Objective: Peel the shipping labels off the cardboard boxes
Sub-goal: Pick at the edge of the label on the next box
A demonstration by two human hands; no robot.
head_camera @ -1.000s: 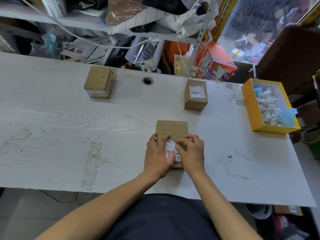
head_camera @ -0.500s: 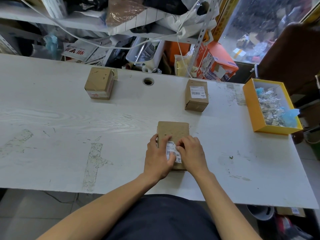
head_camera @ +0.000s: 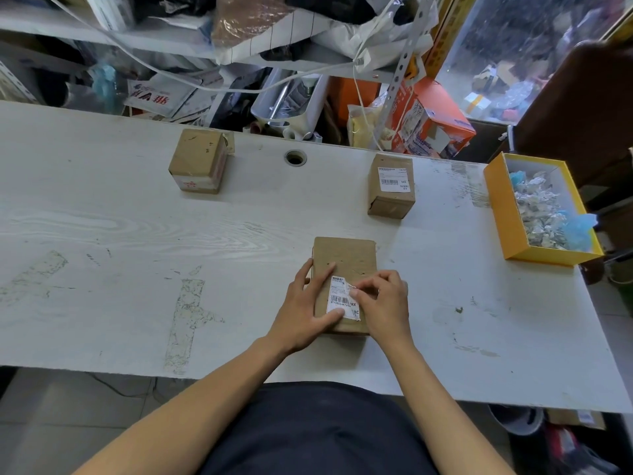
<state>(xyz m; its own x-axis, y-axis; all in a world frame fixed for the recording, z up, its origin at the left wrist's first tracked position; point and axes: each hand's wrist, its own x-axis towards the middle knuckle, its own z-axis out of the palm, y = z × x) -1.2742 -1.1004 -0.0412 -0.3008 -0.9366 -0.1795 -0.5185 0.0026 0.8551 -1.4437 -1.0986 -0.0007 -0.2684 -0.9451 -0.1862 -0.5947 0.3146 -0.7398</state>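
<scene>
A flat brown cardboard box (head_camera: pixel 343 258) lies on the white table in front of me. A white shipping label (head_camera: pixel 339 296) with a barcode is stuck on its near half, its upper right corner lifted. My right hand (head_camera: pixel 385 303) pinches that lifted corner between thumb and forefinger. My left hand (head_camera: pixel 303 311) holds the box from its left side, fingers along the edge and thumb pressing on the label's lower left. A second box (head_camera: pixel 391 186) with a label on top stands at the back right. A third box (head_camera: pixel 198 161) stands at the back left.
A yellow tray (head_camera: pixel 503 214) holding crumpled peeled labels and blue scraps sits at the table's right edge. A round cable hole (head_camera: pixel 295 157) is near the back edge. Cluttered shelves and an orange carton (head_camera: pixel 442 121) rise behind the table.
My right hand has moved right and lifted the label's upper right corner off the box. More of the label and its barcode is uncovered. My left hand still steadies the box.
</scene>
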